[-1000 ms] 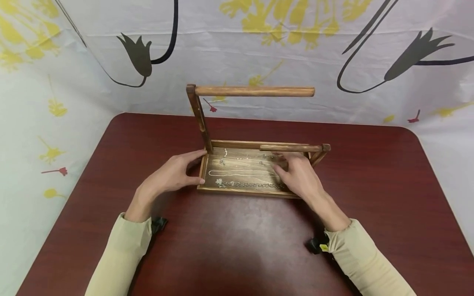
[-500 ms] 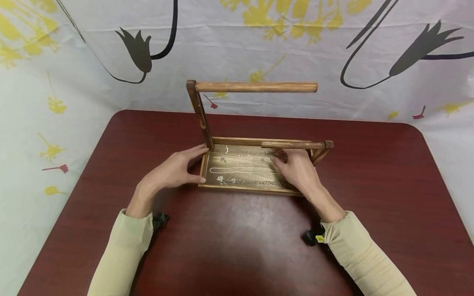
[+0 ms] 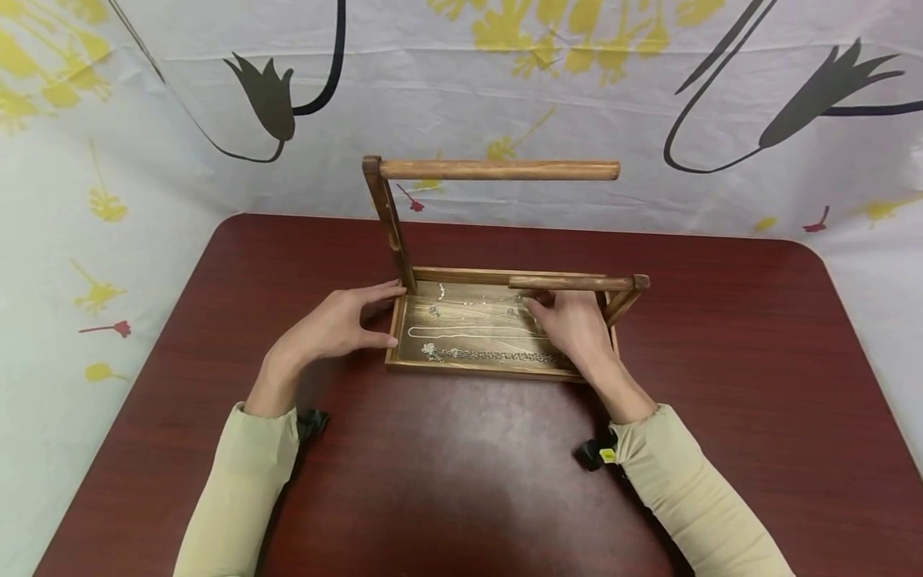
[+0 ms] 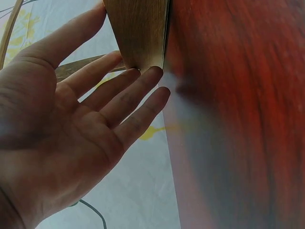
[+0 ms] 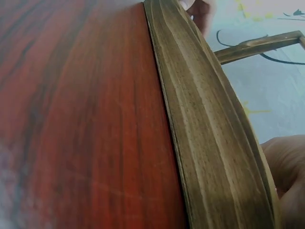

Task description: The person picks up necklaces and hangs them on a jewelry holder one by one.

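Note:
A shallow wooden tray (image 3: 497, 370) with a raised wooden frame on its left and right ends stands on the table. Silver jewellery lies in rows inside it: a thick chain necklace (image 3: 490, 354) at the front, a thin plain chain (image 3: 469, 328) behind it, and a fine beaded necklace (image 3: 469, 303) farther back. My left hand (image 3: 324, 324) touches the tray's left end, thumb near the front corner and extended fingers towards the back. My right hand (image 3: 577, 324) reaches into the right side, thumb and fingers pinching at the right end of the fine necklace; the lower frame bar covers some fingers.
A long upper wooden bar (image 3: 497, 170) rises over the tray's back, and a lower bar (image 3: 570, 283) overhangs the right hand. The dark red table (image 3: 461, 465) reaches back to a white patterned cloth (image 3: 505, 96).
My right hand's thumb has drawn in towards its fingers at the back right of the tray, and the forearm has shifted left. My left hand stays at the tray's left end.

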A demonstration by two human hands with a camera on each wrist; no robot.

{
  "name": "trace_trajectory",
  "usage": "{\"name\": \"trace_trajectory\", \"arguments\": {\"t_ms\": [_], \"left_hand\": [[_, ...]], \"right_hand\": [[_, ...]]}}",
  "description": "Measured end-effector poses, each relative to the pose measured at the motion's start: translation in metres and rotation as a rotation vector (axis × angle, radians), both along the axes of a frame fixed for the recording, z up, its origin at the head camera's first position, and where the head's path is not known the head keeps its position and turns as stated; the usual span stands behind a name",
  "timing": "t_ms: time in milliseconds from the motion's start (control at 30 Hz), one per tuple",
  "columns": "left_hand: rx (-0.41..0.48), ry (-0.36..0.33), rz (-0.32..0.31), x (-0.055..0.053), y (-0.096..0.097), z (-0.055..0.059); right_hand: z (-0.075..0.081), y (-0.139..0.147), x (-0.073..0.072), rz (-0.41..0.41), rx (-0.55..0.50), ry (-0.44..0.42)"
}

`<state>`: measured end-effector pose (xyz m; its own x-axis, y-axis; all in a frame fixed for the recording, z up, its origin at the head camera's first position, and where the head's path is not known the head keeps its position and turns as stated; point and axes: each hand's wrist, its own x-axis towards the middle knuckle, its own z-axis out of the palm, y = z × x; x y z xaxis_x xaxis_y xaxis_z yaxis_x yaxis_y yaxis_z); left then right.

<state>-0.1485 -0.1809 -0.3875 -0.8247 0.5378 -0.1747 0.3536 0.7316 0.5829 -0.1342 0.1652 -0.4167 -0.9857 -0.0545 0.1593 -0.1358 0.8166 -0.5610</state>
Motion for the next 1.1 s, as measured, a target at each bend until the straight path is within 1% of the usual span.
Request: {"name": "trace_trajectory", "arguments": {"t_ms": [133,367,433,567,667,867,1100], "left_hand": [[0.012,-0.001,0.004,0.0,0.0,-0.001],[0.001,-0.01,0.003,0.001,-0.001,-0.001],[0.005,-0.014,0.006,0.0,-0.002,-0.002],[0.011,-0.024,0.011,0.0,-0.001,-0.002],[0.012,-0.028,0.007,0.0,0.0,-0.002],[0.017,-0.049,0.008,0.0,0.001,-0.003],[0.014,-0.05,0.014,0.0,0.0,-0.002]], "right_hand": [[-0.003,-0.002,-0.003,-0.003,0.006,0.001],[-0.006,-0.003,-0.009,0.009,0.03,0.003],[-0.005,-0.003,-0.009,-0.002,0.029,-0.015],[-0.004,-0.004,-0.011,-0.025,-0.011,-0.084],[-0.004,-0.005,-0.011,-0.053,-0.014,-0.117],[-0.008,-0.008,-0.01,-0.099,-0.01,-0.119],[-0.01,-0.012,-0.012,-0.11,-0.016,-0.098]]}}
